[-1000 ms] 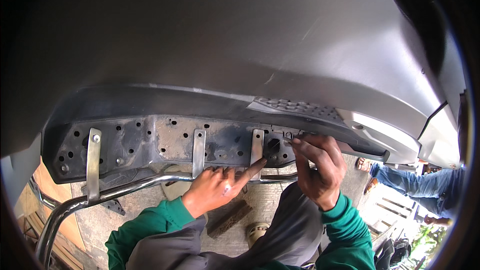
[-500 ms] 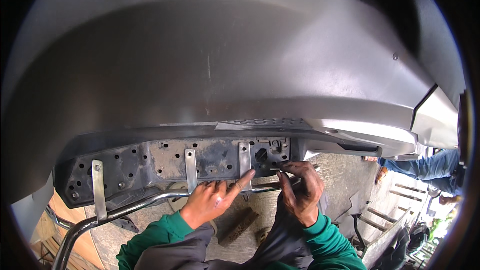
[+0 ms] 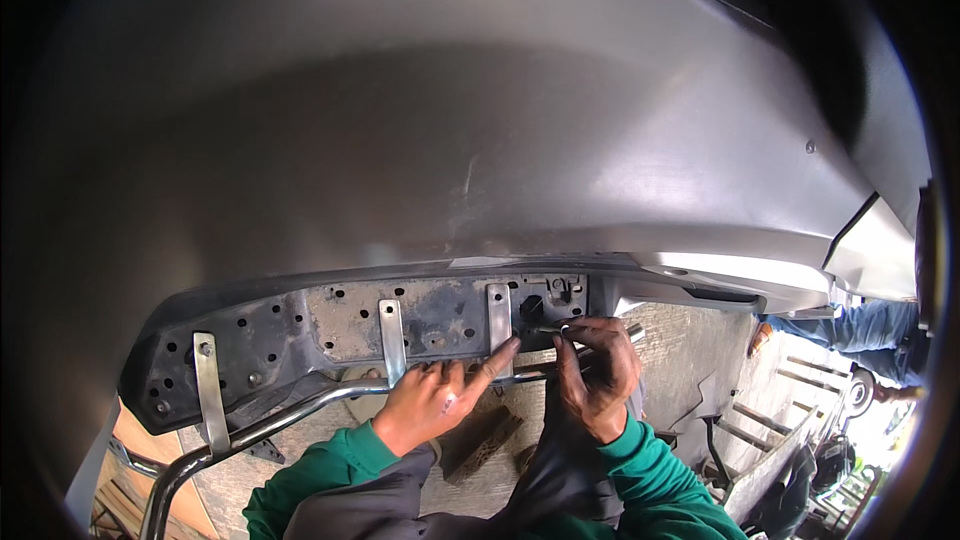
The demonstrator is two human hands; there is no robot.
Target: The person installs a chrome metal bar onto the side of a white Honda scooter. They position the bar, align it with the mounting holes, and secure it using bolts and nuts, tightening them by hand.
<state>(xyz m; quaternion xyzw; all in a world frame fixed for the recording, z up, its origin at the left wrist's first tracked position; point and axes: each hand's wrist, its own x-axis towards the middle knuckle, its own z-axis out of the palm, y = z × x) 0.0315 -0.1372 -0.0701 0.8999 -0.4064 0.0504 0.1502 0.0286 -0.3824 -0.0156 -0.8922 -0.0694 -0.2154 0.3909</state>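
Note:
A bent chrome tube (image 3: pixel 270 429) with flat metal brackets (image 3: pixel 212 395) runs below a dark, dirt-marked metal panel (image 3: pixel 435 320) full of holes. My left hand (image 3: pixel 432 402) is curled over the tube. Its extended finger reaches up to the right-hand bracket (image 3: pixel 499 315). To the right, my right hand (image 3: pixel 603 370) pinches a small shiny metal piece (image 3: pixel 564 328) between thumb and fingertips, close to the panel's right end. The piece is too small to name, and fingers partly cover it. A bolt shows at the leftmost bracket's top.
A large grey vehicle body panel (image 3: pixel 400 160) overhangs the work. On the floor below lies a brown block (image 3: pixel 482 447). Another person's legs in blue jeans (image 3: pixel 855 338) show at the far right, near a slatted metal frame (image 3: pixel 775 430).
The view has shifted slightly, so the panel and tube appear a little farther right and lower. The right fingertips have turned slightly, showing more of the shiny piece. My left hand keeps its place.

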